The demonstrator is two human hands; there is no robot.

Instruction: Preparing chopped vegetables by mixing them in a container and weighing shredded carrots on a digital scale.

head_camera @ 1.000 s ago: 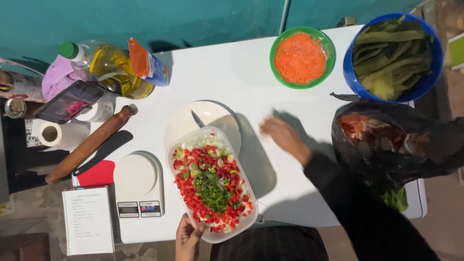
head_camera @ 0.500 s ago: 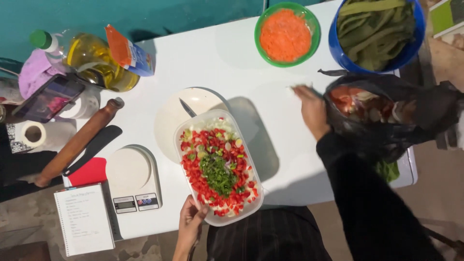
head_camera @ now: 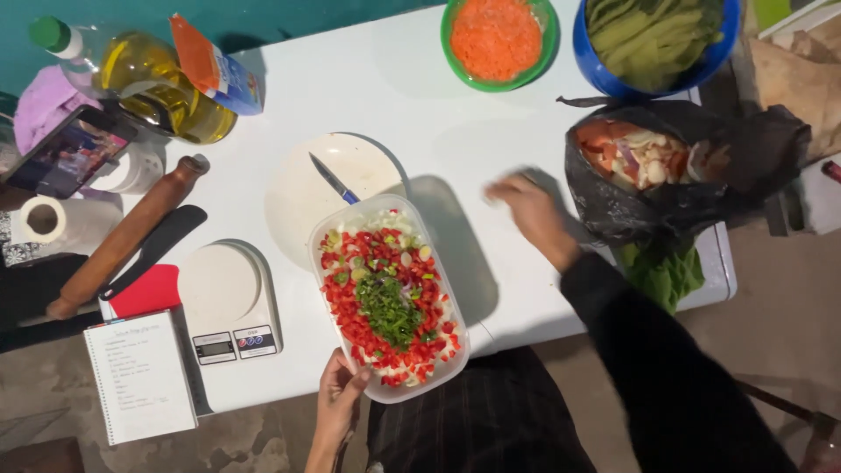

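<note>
My left hand (head_camera: 336, 401) grips the near rim of a clear rectangular container (head_camera: 388, 299) filled with chopped red pepper, white bits and green herbs, held above the white table (head_camera: 385, 96). My right hand (head_camera: 530, 213) hovers open and blurred over the table, between the container and a black plastic bag (head_camera: 670, 180) holding vegetable scraps. A blue-handled knife (head_camera: 333, 178) lies on a white round board (head_camera: 302, 197) just beyond the container.
A green bowl of grated carrot (head_camera: 496, 37) and a blue bowl of green vegetables (head_camera: 655, 35) stand at the back. A kitchen scale (head_camera: 223, 298), notebook (head_camera: 140, 375), rolling pin (head_camera: 123, 236), oil bottle (head_camera: 144, 74), carton (head_camera: 215, 66), phone (head_camera: 66, 156) sit at left.
My right hand has drawn back from the black bag toward the middle of the table. The container stays held in my left hand. The view has shifted slightly.
</note>
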